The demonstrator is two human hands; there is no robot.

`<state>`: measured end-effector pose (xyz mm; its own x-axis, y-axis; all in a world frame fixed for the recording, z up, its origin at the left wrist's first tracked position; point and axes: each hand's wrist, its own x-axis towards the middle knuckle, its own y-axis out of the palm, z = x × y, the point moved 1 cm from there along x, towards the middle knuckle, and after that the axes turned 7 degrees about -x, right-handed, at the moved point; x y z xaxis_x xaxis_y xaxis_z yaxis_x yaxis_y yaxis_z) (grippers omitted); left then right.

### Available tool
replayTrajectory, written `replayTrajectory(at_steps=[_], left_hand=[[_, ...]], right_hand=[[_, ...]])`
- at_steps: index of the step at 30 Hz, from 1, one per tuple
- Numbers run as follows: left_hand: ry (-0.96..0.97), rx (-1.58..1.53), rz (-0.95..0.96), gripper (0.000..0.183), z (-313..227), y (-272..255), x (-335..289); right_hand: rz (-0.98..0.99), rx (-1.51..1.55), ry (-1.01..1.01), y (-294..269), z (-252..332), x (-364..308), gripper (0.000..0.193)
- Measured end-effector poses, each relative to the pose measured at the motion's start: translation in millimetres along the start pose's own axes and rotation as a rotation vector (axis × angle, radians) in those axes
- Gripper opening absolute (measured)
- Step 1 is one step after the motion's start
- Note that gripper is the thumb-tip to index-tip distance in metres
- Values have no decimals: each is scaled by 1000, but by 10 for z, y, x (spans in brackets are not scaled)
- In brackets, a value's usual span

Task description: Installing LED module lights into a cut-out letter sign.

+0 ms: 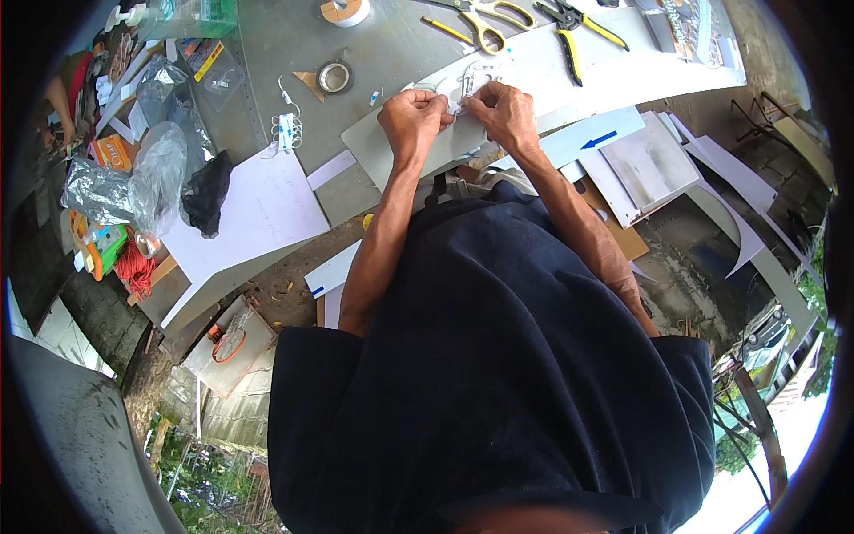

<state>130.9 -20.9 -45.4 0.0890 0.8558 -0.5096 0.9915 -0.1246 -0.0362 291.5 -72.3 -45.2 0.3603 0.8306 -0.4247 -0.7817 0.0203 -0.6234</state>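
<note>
Between my hands lies a loosely looped thin white wire, on a pale sheet over the table. My left hand is closed in a pinch at the wire's left side, where a small white piece shows by the fingertips. From the right, my right hand pinches the wire a short way from the left fingertips. The exact ends in my fingers are too small to make out. Beyond the right hand are yellow-handled scissors, a pencil and black-and-yellow pliers.
A black tape roll and a bundle of white wire with blue-and-white pieces lie to the left. Plastic bags and red cord crowd the far left. Cut white panels are stacked right of my arm.
</note>
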Motion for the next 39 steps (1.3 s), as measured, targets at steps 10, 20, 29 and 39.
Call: replayTrajectory(at_steps=[10,20,29,39], left_hand=[[484,394,-106,18,117,15,-103],[797,540,44,9,179,47,-196],[830,608,38,2,182,79,-187],[888,589,25,3,198,90,-174]], right_hand=[[-1,30,2,22,-17,-8,25],[-41,-6,-5,30,-46,-25,26],[-45,303,3,-294,-275,-425,26],[-107,317,88,-344,-625,-584,28]])
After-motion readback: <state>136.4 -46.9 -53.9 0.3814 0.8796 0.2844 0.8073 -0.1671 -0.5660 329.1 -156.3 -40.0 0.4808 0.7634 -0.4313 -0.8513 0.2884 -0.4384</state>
